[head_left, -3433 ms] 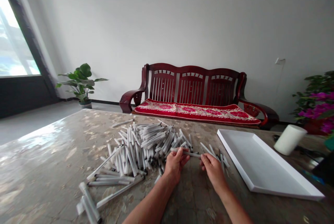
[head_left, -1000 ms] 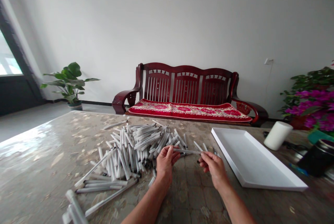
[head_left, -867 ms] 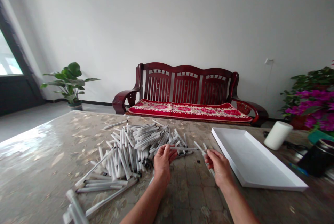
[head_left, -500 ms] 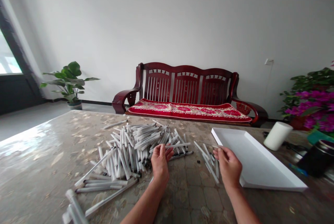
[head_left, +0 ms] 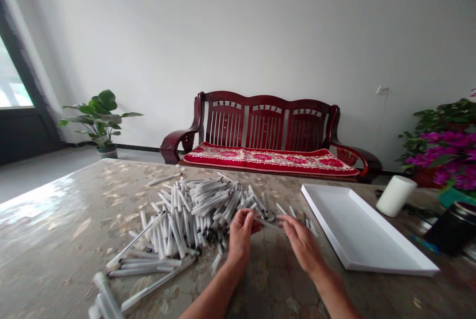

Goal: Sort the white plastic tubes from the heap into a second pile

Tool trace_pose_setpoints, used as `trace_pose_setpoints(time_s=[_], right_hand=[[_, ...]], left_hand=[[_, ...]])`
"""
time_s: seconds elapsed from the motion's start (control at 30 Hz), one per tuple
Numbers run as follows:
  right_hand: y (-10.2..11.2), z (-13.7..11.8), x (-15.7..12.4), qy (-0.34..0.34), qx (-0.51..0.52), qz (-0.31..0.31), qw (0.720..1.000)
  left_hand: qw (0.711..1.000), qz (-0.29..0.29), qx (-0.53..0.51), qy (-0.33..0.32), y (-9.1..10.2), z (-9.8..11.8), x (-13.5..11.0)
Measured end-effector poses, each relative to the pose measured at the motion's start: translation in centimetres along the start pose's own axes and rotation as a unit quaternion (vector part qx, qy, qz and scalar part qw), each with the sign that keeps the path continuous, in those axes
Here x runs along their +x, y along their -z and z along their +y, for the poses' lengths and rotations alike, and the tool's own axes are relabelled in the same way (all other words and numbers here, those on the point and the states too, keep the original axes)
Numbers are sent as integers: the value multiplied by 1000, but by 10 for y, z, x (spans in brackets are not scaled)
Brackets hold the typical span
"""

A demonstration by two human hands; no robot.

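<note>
- A heap of pale tubes (head_left: 208, 205) is spread across the surface (head_left: 85, 239).
- Between the pinched fingers of the left hand (head_left: 241, 242), one slim tube (head_left: 266, 222) is held, its free end pointed right.
- Near that end the right hand (head_left: 302, 244) is poised, fingers loosely bent; its hold, if any, cannot be told. Work at the tube's end seems in hand; careful alignment is called for.
- Half a second earlier, the right hand was held farther right, by the white tray (head_left: 375, 232).
</note>
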State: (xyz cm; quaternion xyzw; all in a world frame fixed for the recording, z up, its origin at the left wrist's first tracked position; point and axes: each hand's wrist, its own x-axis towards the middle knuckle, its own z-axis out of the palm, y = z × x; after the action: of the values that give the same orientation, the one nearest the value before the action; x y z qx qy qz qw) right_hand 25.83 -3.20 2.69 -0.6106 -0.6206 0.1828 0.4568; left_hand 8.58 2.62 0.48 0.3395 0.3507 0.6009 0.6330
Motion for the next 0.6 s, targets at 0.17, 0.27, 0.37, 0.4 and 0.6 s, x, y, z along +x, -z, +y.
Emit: trace_pose_setpoints(time_s=[0.17,0.27,0.37,0.4,0.6], right_hand=[[-22,-8,-7,-137,163,-195,957],[-26,-9,-9,-222,271,-252,902],[-30,-11,-9,-229,272,-256,899],[-32,-12,-10,-206,241,-237,919],[-32,-16,-12,8,-160,-45,986]], left_hand=[[996,-43,-62,49,-1,1,-5],[986,-85,-111,86,-1,2,-7],[985,-78,-128,89,-3,0,-6],[986,-57,-130,88,-3,0,-5],[983,99,-147,55,11,9,12]])
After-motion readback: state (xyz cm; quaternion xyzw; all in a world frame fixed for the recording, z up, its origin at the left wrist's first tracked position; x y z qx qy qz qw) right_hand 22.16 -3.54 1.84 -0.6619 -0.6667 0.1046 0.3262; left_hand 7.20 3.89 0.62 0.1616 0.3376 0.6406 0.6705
